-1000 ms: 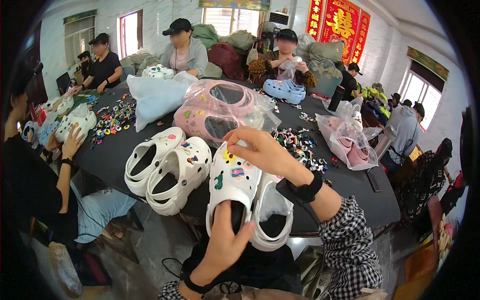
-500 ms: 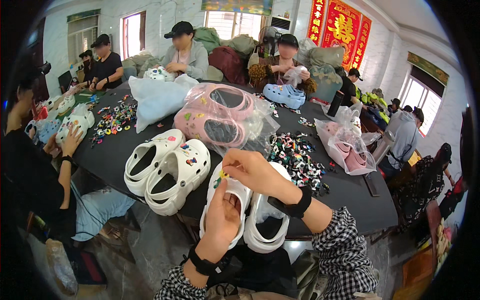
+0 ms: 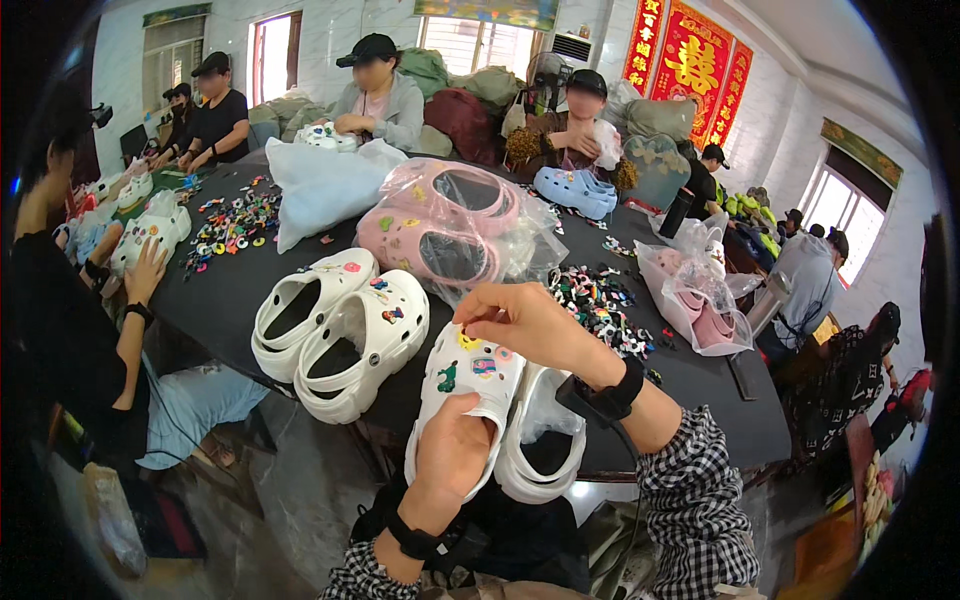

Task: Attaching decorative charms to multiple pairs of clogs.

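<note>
Head view: At black-topped desk (image 3: pixel 700 420), white perforated foam clog (image 3: pixel 488 393) sits tilted at near edge, left of matching white clog (image 3: pixel 540 488) stuffed with clear plastic (image 3: pixel 549 412). Left hand (image 3: pixel 448 452) has fingers hidden inside, thumb over rim; grip cannot be told. Right hand (image 3: pixel 530 325) has shifted toeward, uncovering pink-and-blue rubber charm (image 3: pixel 485 366), work apparently centred on toe; fingertips bunched near yellow rubber charm (image 3: pixel 468 342), pinch unclear.

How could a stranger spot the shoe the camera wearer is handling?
Start at the big dark table and come to its near edge, in front of the bagged pink clogs. There the right hand is at the toe of a white clog with a green charm. Unlike the other white clogs beside it, this one has the left hand in its opening.
</note>
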